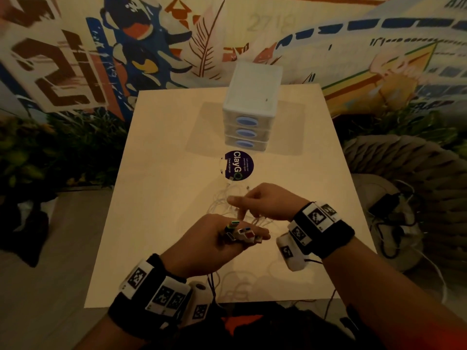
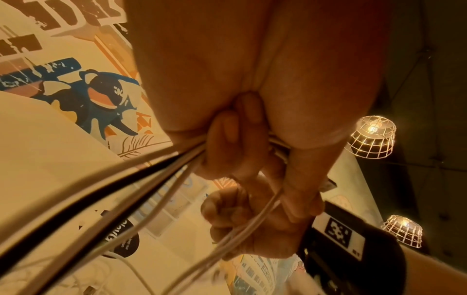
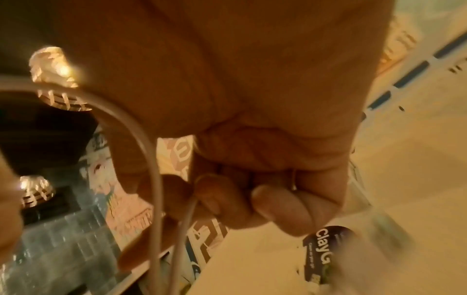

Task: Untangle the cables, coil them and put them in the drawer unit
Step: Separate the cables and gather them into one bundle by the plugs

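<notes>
My left hand (image 1: 227, 236) grips a bunch of USB plug ends (image 1: 242, 232), white and metal, over the near middle of the table. In the left wrist view its curled fingers (image 2: 227, 143) clamp several white and black cables (image 2: 141, 179) that trail down. My right hand (image 1: 255, 200), just beyond, pinches a thin white cable (image 3: 156, 179) from the tangle (image 1: 227, 198) on the tabletop; its fingers (image 3: 278, 203) are curled. The white drawer unit (image 1: 250, 109), with three blue-handled drawers all closed, stands at the table's far middle.
A round dark ClayGo sticker (image 1: 238, 166) lies between the drawer unit and my hands. The pale table (image 1: 156, 198) ends close in front of me. Plants stand left, a woven pouf (image 1: 404, 168) and floor cables right, a mural wall behind.
</notes>
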`<state>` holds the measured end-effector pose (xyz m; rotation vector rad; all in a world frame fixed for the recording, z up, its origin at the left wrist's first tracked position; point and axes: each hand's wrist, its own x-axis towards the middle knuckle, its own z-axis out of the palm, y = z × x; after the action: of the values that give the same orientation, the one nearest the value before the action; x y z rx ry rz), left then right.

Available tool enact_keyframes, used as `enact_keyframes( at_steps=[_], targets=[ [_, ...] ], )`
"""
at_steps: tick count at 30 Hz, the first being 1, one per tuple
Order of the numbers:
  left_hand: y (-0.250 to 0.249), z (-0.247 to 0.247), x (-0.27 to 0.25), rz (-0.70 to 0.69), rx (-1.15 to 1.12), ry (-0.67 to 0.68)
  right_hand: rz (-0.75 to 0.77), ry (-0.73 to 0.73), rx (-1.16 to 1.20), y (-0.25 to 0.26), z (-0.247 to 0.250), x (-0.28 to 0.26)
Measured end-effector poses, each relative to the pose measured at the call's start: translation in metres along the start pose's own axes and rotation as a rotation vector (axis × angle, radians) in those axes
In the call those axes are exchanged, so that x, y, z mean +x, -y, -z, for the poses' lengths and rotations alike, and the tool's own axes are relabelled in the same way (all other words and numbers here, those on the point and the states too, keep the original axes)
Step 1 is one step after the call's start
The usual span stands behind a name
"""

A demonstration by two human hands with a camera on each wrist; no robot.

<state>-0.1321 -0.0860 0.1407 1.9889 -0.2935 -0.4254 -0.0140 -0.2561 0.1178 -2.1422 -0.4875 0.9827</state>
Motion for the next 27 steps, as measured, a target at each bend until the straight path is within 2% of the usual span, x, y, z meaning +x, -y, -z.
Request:
enact_keyframes(
  at_steps=[3, 8, 11, 13, 16, 18, 20, 21, 23, 27],
  targets=[
    [0.008, 0.003, -0.003, 0.031, -0.025, -0.165, -0.042, -0.024, 0.096, -0.002, -0.011, -0.003],
    [0.010, 0.012, -0.005, 0.058, -0.263, -0.470, 0.145, -0.079, 0.368, -0.012, -0.013, -0.019],
    [0.010, 0.018, -0.006, 0.010, -0.317, -0.567, 0.265, -0.151, 0.280, -0.024, -0.012, -0.021],
    [0.009, 0.022, -0.008, -0.015, -0.334, -0.556, 0.275, -0.280, 0.033, -0.028, -0.013, -0.019],
    [0.004, 0.025, -0.012, -0.012, -0.331, -0.335, 0.301, -0.528, -0.285, -0.025, -0.015, -0.017],
    [0.004, 0.024, -0.014, 0.005, -0.268, -0.140, 0.310, -0.671, -0.313, -0.020, -0.015, -0.016],
    [0.001, 0.021, -0.015, 0.008, -0.243, -0.024, 0.318, -0.769, -0.252, -0.015, -0.015, -0.017],
    [-0.001, 0.021, -0.015, 0.003, -0.241, -0.015, 0.342, -0.805, -0.225, -0.013, -0.015, -0.019],
    [-0.007, 0.021, -0.014, -0.015, -0.277, -0.085, 0.444, -0.875, -0.207, -0.008, -0.016, -0.024],
    [-0.012, 0.027, -0.007, 0.094, -0.458, -0.397, 0.630, -0.880, -0.239, -0.003, -0.019, -0.033]
  ],
)
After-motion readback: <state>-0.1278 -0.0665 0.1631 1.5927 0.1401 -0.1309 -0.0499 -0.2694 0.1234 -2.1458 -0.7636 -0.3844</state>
